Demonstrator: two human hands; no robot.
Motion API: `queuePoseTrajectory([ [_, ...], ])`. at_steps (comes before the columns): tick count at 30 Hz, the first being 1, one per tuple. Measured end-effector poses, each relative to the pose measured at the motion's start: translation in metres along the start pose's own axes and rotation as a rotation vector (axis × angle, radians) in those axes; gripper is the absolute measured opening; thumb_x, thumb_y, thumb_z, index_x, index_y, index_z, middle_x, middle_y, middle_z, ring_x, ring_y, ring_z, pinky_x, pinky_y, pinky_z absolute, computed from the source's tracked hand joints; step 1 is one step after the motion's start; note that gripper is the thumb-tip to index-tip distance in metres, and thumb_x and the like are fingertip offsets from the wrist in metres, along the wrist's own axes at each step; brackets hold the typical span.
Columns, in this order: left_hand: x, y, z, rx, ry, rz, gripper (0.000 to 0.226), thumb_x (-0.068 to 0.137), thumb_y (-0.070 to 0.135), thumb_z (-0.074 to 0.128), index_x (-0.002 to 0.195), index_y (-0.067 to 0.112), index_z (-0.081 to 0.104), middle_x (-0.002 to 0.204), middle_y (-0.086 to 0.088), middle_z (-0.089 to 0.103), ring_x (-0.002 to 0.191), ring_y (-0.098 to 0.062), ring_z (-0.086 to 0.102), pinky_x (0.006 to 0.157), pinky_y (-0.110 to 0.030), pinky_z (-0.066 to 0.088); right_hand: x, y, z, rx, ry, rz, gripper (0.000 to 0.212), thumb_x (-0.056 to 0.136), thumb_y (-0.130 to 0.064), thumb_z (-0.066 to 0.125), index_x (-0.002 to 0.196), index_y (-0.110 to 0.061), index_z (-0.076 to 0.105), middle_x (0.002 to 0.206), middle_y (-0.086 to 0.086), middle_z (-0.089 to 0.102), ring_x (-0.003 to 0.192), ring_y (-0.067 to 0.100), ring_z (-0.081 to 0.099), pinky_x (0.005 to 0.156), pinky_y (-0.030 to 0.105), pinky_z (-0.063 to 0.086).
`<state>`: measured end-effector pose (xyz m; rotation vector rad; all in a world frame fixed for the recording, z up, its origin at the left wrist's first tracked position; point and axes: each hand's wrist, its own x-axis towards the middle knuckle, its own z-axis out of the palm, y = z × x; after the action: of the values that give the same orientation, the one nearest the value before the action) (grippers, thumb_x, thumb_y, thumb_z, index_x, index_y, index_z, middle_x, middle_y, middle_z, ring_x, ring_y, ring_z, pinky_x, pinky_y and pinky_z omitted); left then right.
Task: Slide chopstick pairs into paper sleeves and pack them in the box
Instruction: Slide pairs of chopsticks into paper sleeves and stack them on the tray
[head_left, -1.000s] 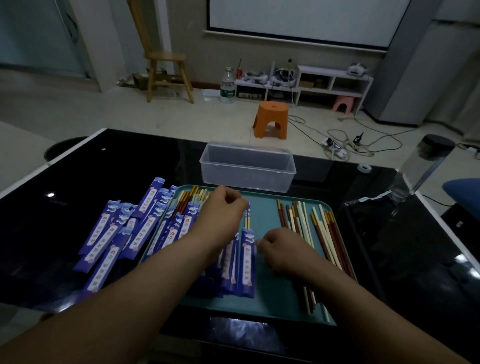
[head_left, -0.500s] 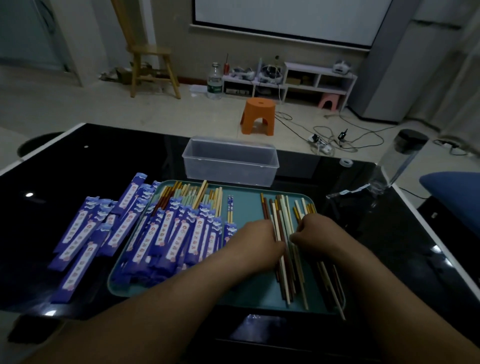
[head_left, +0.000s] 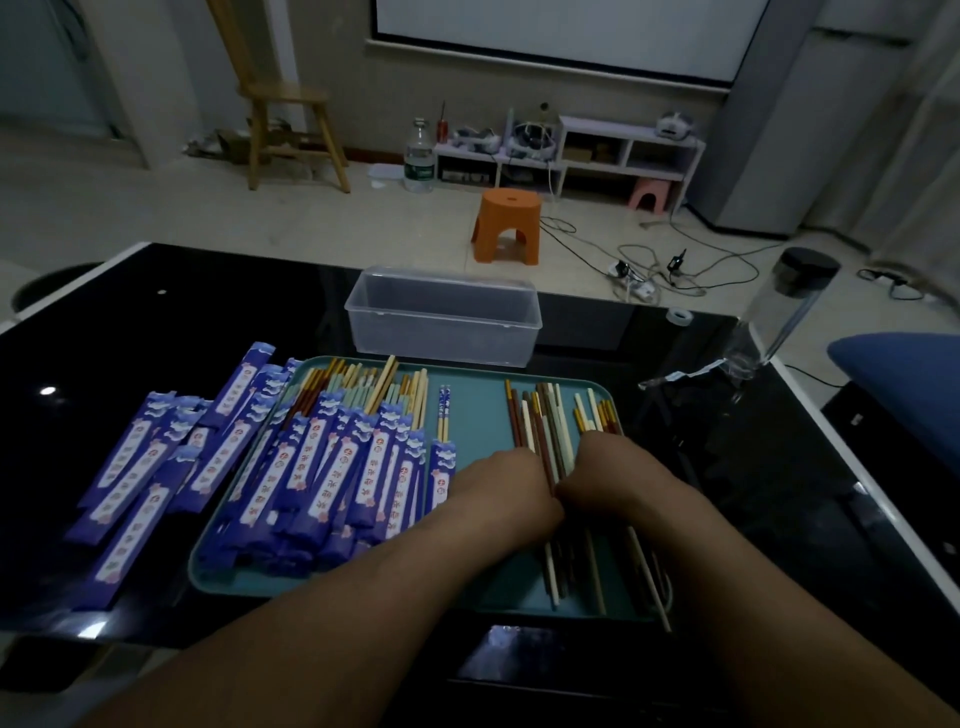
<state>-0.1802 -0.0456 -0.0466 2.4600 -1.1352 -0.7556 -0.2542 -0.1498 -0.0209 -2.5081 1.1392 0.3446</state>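
Left hand (head_left: 506, 483) and right hand (head_left: 613, 473) lie on loose chopsticks (head_left: 540, 421), grip hidden; best to single out one matching pair.

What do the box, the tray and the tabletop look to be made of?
The box looks like clear, slightly frosted plastic: the dark table shows through its walls. The tray is teal with a matte finish and a rounded rim, so it is probably moulded plastic. The tabletop is glossy black, likely glass or lacquer: it mirrors a spot of light.
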Motion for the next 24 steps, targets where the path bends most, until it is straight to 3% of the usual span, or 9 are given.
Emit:
queuePoseTrajectory([
  [2, 0.0, 0.001, 0.001, 0.05, 0.019, 0.001, 0.029, 0.093, 0.038, 0.066, 0.113, 0.017, 0.064, 0.101, -0.005, 0.064, 0.089, -0.026, 0.064, 0.075, -0.035, 0.051, 0.001, 0.001, -0.001, -0.004, -0.002, 0.008, 0.015, 0.087, -0.018, 0.068, 0.08, -0.017, 0.055, 0.078, 0.0, 0.056, 0.072, 0.016, 0.059, 0.066, 0.026, 0.05],
  [6, -0.005, 0.002, 0.004, 0.121, 0.093, 0.029, 0.036, 0.094, 0.042, 0.065, 0.119, 0.015, 0.067, 0.112, -0.009, 0.068, 0.101, -0.03, 0.067, 0.076, -0.035, 0.047, 0.0, 0.004, -0.005, 0.044, -0.033, 0.012, 0.026, 0.092, -0.014, 0.067, 0.073, -0.021, 0.051, 0.075, -0.002, 0.056, 0.066, 0.01, 0.056, 0.058, 0.023, 0.047],
  [9, -0.006, 0.0, 0.001, 0.089, 0.092, 0.023, 0.036, 0.096, 0.042, 0.063, 0.119, 0.015, 0.066, 0.114, -0.009, 0.067, 0.103, -0.031, 0.066, 0.076, -0.035, 0.046, 0.0, 0.007, -0.007, 0.107, -0.056, 0.021, 0.019, 0.092, -0.012, 0.068, 0.076, -0.017, 0.059, 0.078, 0.002, 0.062, 0.069, 0.013, 0.061, 0.055, 0.022, 0.048],
  [12, -0.005, -0.004, -0.007, -0.003, 0.056, 0.002, 0.031, 0.095, 0.047, 0.062, 0.104, 0.017, 0.065, 0.105, -0.008, 0.066, 0.096, -0.028, 0.066, 0.078, -0.036, 0.052, -0.002, 0.007, -0.012, 0.203, -0.057, 0.043, 0.015, 0.092, -0.017, 0.069, 0.078, -0.014, 0.063, 0.078, 0.003, 0.066, 0.066, 0.013, 0.064, 0.052, 0.022, 0.047],
  [15, -0.004, -0.006, -0.022, -0.222, 0.054, 0.001, 0.029, 0.096, 0.042, 0.062, 0.086, 0.015, 0.061, 0.087, -0.007, 0.066, 0.079, -0.025, 0.065, 0.071, -0.039, 0.055, -0.002, 0.006, -0.021, 0.396, 0.028, 0.027, 0.023, 0.093, -0.017, 0.067, 0.073, -0.008, 0.06, 0.062, 0.006, 0.061, 0.045, 0.012, 0.06, 0.042, 0.018, 0.04],
  [18, -0.01, -0.005, -0.035, -0.609, -0.005, 0.036, 0.027, 0.103, 0.03, 0.055, 0.105, 0.003, 0.063, 0.097, -0.021, 0.073, 0.087, -0.041, 0.072, 0.082, -0.053, 0.062, -0.004, -0.001, -0.02, 0.724, 0.037, -0.104, 0.019, 0.095, -0.008, 0.063, 0.076, -0.005, 0.063, 0.057, 0.006, 0.062, 0.048, 0.019, 0.061, 0.045, 0.023, 0.042],
  [21, -0.019, -0.008, -0.04, -0.948, -0.143, 0.039, 0.018, 0.11, 0.022, 0.042, 0.115, 0.009, 0.054, 0.091, -0.016, 0.074, 0.081, -0.038, 0.075, 0.073, -0.045, 0.064, -0.005, -0.005, -0.017, 0.909, 0.038, -0.194, 0.013, 0.097, -0.007, 0.064, 0.085, -0.003, 0.066, 0.059, 0.004, 0.062, 0.052, 0.017, 0.059, 0.048, 0.027, 0.046],
  [24, -0.025, -0.015, -0.042, -0.996, -0.193, 0.061, 0.018, 0.111, 0.024, 0.041, 0.114, 0.011, 0.054, 0.086, -0.01, 0.074, 0.077, -0.027, 0.074, 0.068, -0.038, 0.063, -0.004, -0.008, -0.014, 0.952, 0.08, -0.221, 0.004, 0.096, -0.011, 0.069, 0.097, -0.008, 0.068, 0.076, 0.008, 0.07, 0.061, 0.015, 0.065, 0.054, 0.029, 0.047],
])
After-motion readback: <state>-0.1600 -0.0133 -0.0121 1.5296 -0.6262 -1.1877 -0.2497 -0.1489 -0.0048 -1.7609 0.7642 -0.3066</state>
